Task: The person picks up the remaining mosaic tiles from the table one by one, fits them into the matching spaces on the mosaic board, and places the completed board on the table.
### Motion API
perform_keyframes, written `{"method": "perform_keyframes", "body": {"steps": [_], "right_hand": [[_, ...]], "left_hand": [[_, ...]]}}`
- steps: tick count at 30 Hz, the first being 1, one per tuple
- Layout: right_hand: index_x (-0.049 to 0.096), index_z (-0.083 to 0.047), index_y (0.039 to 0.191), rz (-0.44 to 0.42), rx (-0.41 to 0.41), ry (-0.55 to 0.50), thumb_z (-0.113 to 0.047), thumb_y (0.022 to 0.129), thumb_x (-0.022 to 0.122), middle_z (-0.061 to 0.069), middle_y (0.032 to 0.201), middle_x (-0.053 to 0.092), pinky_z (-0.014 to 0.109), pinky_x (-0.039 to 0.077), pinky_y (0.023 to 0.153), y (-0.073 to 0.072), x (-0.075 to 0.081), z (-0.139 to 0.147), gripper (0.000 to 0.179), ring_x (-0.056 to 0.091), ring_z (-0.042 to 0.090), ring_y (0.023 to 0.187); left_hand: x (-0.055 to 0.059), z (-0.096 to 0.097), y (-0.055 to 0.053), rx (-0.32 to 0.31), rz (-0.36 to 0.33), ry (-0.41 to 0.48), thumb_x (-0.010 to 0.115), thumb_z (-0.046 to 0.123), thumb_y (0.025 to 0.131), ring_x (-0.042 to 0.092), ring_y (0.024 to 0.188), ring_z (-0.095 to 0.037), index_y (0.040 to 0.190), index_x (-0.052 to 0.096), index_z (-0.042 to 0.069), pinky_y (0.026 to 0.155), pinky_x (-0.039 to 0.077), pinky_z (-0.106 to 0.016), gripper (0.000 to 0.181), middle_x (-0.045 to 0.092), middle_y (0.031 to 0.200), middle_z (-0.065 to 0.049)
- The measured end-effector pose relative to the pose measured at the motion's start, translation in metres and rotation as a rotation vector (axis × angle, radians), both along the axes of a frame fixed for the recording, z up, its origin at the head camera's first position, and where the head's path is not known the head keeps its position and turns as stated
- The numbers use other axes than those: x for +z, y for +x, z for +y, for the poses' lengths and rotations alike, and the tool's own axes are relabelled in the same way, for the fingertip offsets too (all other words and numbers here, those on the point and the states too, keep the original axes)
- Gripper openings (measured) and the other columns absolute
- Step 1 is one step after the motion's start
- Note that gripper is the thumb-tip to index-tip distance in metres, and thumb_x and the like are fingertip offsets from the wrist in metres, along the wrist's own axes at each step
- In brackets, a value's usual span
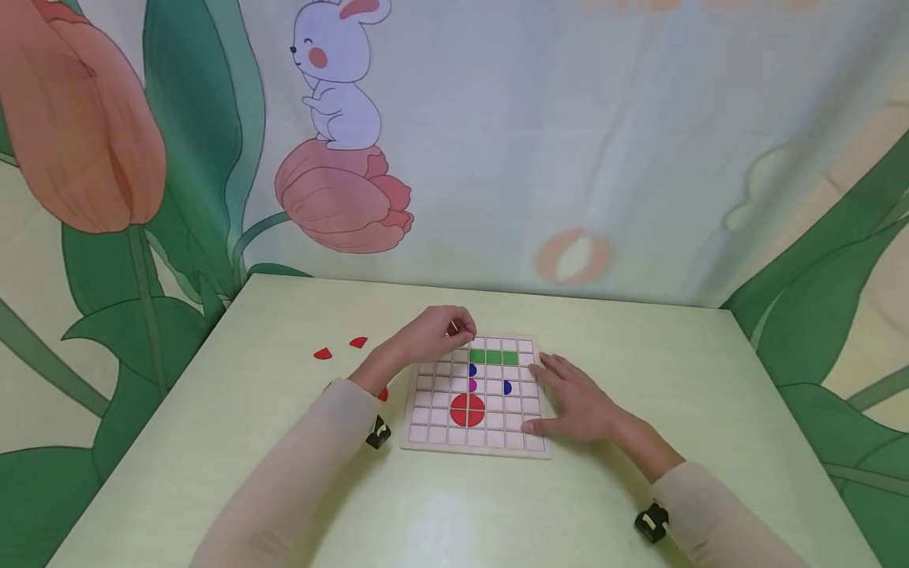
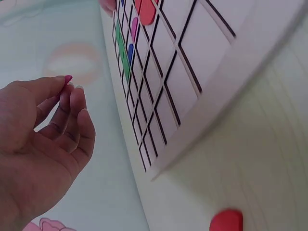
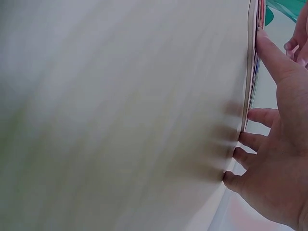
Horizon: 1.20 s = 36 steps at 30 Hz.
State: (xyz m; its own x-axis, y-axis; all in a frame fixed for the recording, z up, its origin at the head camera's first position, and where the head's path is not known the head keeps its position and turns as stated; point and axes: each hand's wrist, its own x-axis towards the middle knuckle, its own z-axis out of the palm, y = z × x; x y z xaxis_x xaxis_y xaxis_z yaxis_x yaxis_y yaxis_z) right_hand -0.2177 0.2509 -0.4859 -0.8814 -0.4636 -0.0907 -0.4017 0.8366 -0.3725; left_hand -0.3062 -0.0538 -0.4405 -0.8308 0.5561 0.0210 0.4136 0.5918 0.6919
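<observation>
A small magenta piece (image 2: 68,78) is pinched between the thumb and a fingertip of my left hand (image 1: 435,331), over the far left part of a white grid board (image 1: 476,451). On the board lie a green strip (image 1: 493,357), two blue half-round pieces (image 1: 472,370), another magenta piece (image 1: 473,386) and a red circle (image 1: 467,410) of quarter pieces. My right hand (image 1: 578,402) rests along the board's right edge, fingers spread. In the right wrist view, its fingertips (image 3: 255,115) touch that edge.
Loose red quarter pieces (image 1: 323,353) lie on the pale table (image 1: 568,513) left of the board, some partly hidden by the left sleeve (image 1: 312,450). Behind the table's far edge hangs a printed curtain (image 1: 497,158).
</observation>
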Motion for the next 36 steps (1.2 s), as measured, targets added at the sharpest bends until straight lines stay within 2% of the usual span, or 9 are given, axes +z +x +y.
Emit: {"method": "perform_keyframes", "body": {"steps": [8, 11, 17, 26, 32, 36], "right_hand": [[0.039, -0.009, 0.164, 0.003, -0.003, 0.012, -0.067, 0.086, 0.077, 0.018, 0.173, 0.025, 0.067, 0.025, 0.122, 0.002, 0.000, -0.001, 0.104, 0.019, 0.046, 0.159], [0.039, -0.008, 0.163, 0.008, -0.001, 0.014, -0.067, 0.086, 0.077, 0.019, 0.172, 0.025, 0.067, 0.025, 0.121, 0.003, 0.000, 0.000, 0.104, 0.020, 0.046, 0.158], [0.041, -0.006, 0.162, 0.032, 0.007, 0.005, -0.068, 0.086, 0.076, 0.021, 0.171, 0.028, 0.067, 0.025, 0.121, 0.004, 0.000, 0.001, 0.105, 0.022, 0.048, 0.157], [0.041, -0.004, 0.161, 0.040, 0.016, -0.016, -0.066, 0.087, 0.078, 0.022, 0.171, 0.028, 0.067, 0.025, 0.121, 0.003, 0.002, 0.000, 0.103, 0.022, 0.049, 0.157], [0.042, -0.004, 0.161, 0.038, 0.019, -0.028, -0.066, 0.086, 0.078, 0.022, 0.170, 0.028, 0.068, 0.026, 0.120, 0.002, -0.001, 0.001, 0.103, 0.022, 0.049, 0.156], [0.042, -0.004, 0.161, 0.038, 0.021, -0.030, -0.065, 0.086, 0.078, 0.022, 0.171, 0.028, 0.069, 0.026, 0.120, 0.002, -0.001, -0.001, 0.103, 0.022, 0.049, 0.156]], "left_hand": [[-0.006, 0.030, -0.001, -0.082, -0.013, -0.034, 0.062, 0.018, 0.109, 0.061, 0.101, -0.018, 0.123, 0.075, 0.011, 0.090, 0.054, -0.028, 0.020, 0.067, 0.111, 0.001], [-0.008, 0.041, 0.001, -0.098, -0.013, -0.038, 0.062, 0.017, 0.109, 0.061, 0.099, -0.018, 0.124, 0.074, 0.011, 0.088, 0.054, -0.026, 0.020, 0.068, 0.110, 0.001], [-0.013, 0.060, 0.003, -0.094, 0.004, -0.043, 0.067, 0.017, 0.106, 0.062, 0.088, -0.014, 0.108, 0.072, 0.014, 0.078, 0.053, -0.025, 0.006, 0.068, 0.099, 0.004], [-0.020, 0.071, 0.008, -0.064, 0.004, -0.137, 0.071, 0.018, 0.103, 0.060, 0.084, -0.013, 0.099, 0.072, 0.020, 0.079, 0.050, -0.026, 0.005, 0.068, 0.092, 0.007], [-0.024, 0.072, 0.013, -0.047, -0.063, -0.170, 0.071, 0.022, 0.104, 0.060, 0.078, -0.014, 0.105, 0.072, 0.018, 0.067, 0.050, -0.025, 0.004, 0.067, 0.092, 0.004], [-0.027, 0.071, 0.014, -0.042, -0.055, -0.185, 0.071, 0.022, 0.104, 0.061, 0.078, -0.014, 0.104, 0.073, 0.018, 0.065, 0.051, -0.025, 0.005, 0.067, 0.092, 0.005]]}}
